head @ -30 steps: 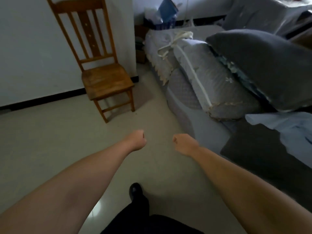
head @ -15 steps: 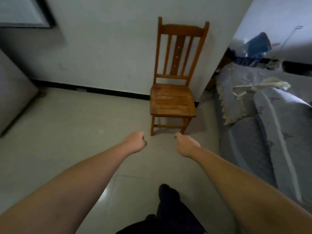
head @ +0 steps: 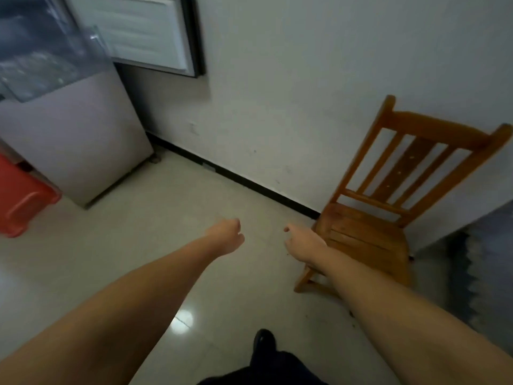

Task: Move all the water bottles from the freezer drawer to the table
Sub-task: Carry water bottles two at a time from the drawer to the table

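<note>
My left hand (head: 227,234) and my right hand (head: 304,241) are stretched out in front of me over the pale tiled floor, both curled into loose fists with nothing in them. At the upper left stands the grey freezer (head: 75,140), with a clear plastic drawer (head: 41,54) sticking out above it and its open white door (head: 138,31) against the wall. I see no water bottles and no table. The drawer's contents are blurred.
A wooden chair (head: 383,212) stands against the white wall at the right, just behind my right hand. A red plastic stool or bin (head: 19,198) sits at the left edge beside the freezer. A grey bed edge (head: 485,259) shows at far right. My dark shoe (head: 263,343) is below.
My view has swung left: the bed has slid out to the right edge, the chair has shifted right, and the freezer with its drawer has come into sight. Both hands stay fisted.
</note>
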{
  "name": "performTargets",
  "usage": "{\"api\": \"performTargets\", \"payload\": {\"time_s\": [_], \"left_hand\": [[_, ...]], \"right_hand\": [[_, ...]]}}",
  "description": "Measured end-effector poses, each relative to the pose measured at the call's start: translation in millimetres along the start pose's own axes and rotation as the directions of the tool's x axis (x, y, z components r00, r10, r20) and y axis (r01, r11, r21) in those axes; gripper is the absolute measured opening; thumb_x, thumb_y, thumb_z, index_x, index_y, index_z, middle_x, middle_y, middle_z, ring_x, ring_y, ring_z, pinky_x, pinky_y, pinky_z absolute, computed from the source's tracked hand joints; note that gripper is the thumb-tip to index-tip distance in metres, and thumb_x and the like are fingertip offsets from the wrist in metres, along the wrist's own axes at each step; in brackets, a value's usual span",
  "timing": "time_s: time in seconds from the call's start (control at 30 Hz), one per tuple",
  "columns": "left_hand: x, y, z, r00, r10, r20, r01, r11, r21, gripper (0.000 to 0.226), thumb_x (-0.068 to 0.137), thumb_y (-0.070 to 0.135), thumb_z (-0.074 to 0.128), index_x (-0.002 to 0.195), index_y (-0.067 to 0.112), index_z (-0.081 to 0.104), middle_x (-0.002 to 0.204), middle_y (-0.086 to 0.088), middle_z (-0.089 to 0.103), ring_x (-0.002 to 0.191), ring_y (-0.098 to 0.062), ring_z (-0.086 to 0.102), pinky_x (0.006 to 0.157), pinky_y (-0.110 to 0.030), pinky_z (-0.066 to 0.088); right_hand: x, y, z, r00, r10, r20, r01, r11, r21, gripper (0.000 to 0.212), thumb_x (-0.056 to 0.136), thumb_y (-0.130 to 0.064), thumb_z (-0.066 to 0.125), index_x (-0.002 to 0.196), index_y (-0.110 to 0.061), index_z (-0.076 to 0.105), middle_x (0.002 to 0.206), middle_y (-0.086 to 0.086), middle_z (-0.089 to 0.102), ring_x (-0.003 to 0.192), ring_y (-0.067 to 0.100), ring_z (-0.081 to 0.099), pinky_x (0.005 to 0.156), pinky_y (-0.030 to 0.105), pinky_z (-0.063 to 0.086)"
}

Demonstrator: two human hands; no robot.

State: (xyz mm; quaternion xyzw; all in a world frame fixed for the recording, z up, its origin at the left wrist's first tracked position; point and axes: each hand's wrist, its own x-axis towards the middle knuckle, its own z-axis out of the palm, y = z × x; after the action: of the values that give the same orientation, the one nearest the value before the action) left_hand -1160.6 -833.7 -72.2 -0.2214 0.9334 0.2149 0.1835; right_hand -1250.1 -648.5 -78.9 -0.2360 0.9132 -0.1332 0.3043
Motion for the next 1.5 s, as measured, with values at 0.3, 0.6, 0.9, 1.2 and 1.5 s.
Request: {"api": "performTargets", "payload": {"time_s": [0.3, 0.6, 0.9, 1.2, 1.5], "left_hand": [[69, -116, -66, 0.961, -0.275, -0.031, 0.268, 0.951, -0.152, 0.030, 0.095, 0.028, 0.046, 0.119, 0.012, 0.055, 0.122, -0.010, 0.059, 0.110, -0.027, 0.058, 0.088, -0.032, 0.045], [156, -252, -176, 0.958, -0.285, -0.017, 0.280, 0.949, -0.144, 0.036, 0.096, 0.025, 0.045, 0.126, 0.007, 0.053, 0.132, -0.012, 0.055, 0.121, -0.028, 0.052, 0.099, -0.033, 0.042], [233, -355, -278, 0.941, -0.333, -0.061, 0.321, 0.934, -0.160, 0.036, 0.096, 0.025, 0.045, 0.122, 0.003, 0.055, 0.128, -0.013, 0.057, 0.118, -0.028, 0.053, 0.098, -0.033, 0.044], [339, -426, -364, 0.904, -0.412, -0.116, 0.361, 0.880, -0.308, 0.028, 0.093, 0.020, 0.043, 0.100, 0.000, 0.062, 0.113, -0.019, 0.064, 0.106, -0.032, 0.059, 0.088, -0.033, 0.046], [433, -477, -466, 0.806, -0.548, -0.223, 0.402, 0.784, -0.473, 0.027, 0.090, 0.018, 0.050, 0.101, 0.001, 0.067, 0.108, -0.020, 0.068, 0.101, -0.032, 0.063, 0.086, -0.034, 0.049]], "right_hand": [[152, -131, -12, 0.964, -0.201, 0.176, 0.230, 0.960, -0.162, 0.045, 0.095, -0.015, 0.039, 0.140, -0.014, 0.043, 0.140, 0.014, 0.048, 0.123, 0.030, 0.050, 0.100, 0.035, 0.042], [283, -287, -31, 0.952, -0.254, 0.170, 0.284, 0.940, -0.189, 0.038, 0.096, -0.014, 0.038, 0.132, -0.010, 0.050, 0.138, 0.014, 0.051, 0.123, 0.030, 0.050, 0.102, 0.035, 0.042], [383, -425, -52, 0.933, -0.318, 0.169, 0.350, 0.912, -0.216, 0.041, 0.097, -0.014, 0.036, 0.135, -0.012, 0.050, 0.139, 0.014, 0.051, 0.126, 0.030, 0.049, 0.103, 0.034, 0.040], [532, -531, -92, 0.865, -0.467, 0.183, 0.500, 0.831, -0.244, 0.031, 0.100, -0.018, 0.033, 0.114, -0.003, 0.056, 0.121, 0.021, 0.058, 0.108, 0.035, 0.055, 0.085, 0.035, 0.043], [651, -653, -158, 0.769, -0.620, 0.154, 0.638, 0.757, -0.140, 0.026, 0.094, -0.020, 0.044, 0.112, -0.011, 0.061, 0.114, 0.012, 0.064, 0.098, 0.028, 0.059, 0.080, 0.033, 0.047]]}}
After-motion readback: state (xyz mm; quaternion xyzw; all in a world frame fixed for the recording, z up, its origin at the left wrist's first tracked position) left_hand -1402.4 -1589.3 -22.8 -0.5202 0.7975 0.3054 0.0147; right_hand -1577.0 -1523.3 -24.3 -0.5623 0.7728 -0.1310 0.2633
